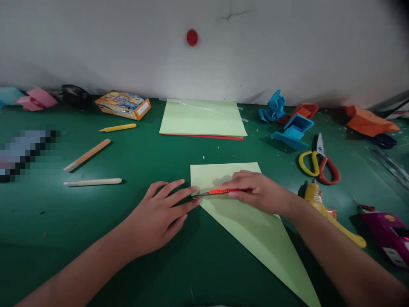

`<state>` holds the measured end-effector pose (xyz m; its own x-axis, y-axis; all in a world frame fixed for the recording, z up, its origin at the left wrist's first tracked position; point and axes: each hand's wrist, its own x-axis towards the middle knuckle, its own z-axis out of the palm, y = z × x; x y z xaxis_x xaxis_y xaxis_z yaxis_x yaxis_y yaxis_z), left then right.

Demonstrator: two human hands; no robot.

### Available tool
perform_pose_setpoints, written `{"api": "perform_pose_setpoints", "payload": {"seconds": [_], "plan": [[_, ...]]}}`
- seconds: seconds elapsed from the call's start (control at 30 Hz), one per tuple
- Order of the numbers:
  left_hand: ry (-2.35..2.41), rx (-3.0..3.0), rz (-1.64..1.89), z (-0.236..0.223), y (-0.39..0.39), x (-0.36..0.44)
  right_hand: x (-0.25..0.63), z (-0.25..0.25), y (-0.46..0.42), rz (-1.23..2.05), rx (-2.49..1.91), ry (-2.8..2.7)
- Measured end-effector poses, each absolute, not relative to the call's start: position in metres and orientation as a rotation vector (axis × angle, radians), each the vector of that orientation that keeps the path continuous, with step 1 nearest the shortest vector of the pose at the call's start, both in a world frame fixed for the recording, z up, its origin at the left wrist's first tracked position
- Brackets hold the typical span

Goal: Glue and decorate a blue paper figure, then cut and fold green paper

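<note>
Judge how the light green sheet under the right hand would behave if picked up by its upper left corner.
Probably floppy: the light green sheet looks like thin paper, so its long tapering end would likely droop. Likely very light for its size, for the same reason. Lying flat on the green tabletop, it seems apt to slide, not roll.

The pale green folded paper sheet (268,243) runs off the bottom edge; the pixelated blue-grey rectangle (22,149) is cut by the left edge, its identity unreadable.

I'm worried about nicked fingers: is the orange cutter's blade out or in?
Out: the dark blade extends from the orange cutter towards the left hand.
</note>
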<state>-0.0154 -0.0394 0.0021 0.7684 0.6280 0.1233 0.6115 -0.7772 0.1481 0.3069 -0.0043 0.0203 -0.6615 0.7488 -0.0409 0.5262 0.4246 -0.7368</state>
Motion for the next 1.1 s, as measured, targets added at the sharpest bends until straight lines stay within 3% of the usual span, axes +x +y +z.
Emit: {"api": "perform_pose_setpoints", "payload": {"seconds": [1.1], "plan": [[1.142,2.805,0.341,-0.0026,-0.0431,-0.0162,0.3071,0.0248,-0.0029,1.16,-1.142,-2.374]]}}
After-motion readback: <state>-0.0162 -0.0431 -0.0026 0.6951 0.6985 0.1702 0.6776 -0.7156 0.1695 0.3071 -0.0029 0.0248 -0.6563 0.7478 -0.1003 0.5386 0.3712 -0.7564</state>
